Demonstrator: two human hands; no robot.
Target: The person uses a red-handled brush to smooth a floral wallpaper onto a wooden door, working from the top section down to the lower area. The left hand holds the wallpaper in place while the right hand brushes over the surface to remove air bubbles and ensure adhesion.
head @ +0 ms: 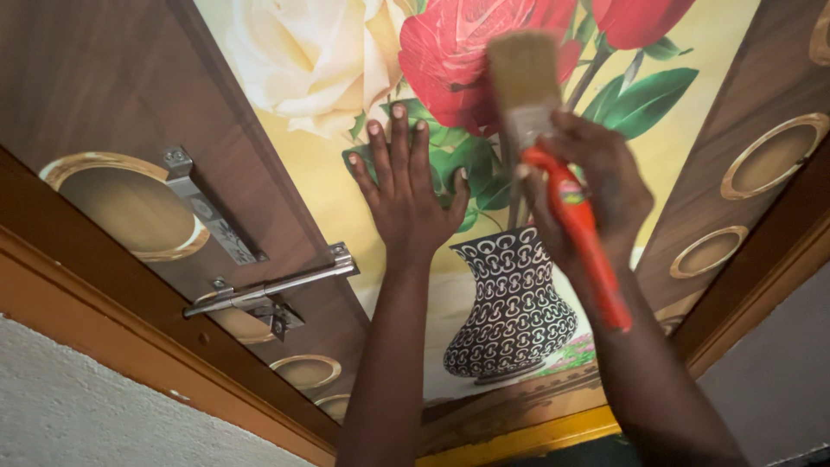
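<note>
Far left a brown wooden door frame (104, 324) meets a white textured wall (78, 415), with a metal sliding bolt (272, 290) and a flat metal latch plate (207, 212) fixed on the dark wood-grain door (95, 78) among gold-rimmed ovals. Left hand (405, 195) lies flat, fingers spread, palm pressed on the printed flower panel (346, 203) just above the patterned black-and-white vase picture (514, 303). Right hand (596, 186) wraps closed around a paintbrush (553, 151) with red-orange handle, pale bristles up against the red rose print, blurred
</note>
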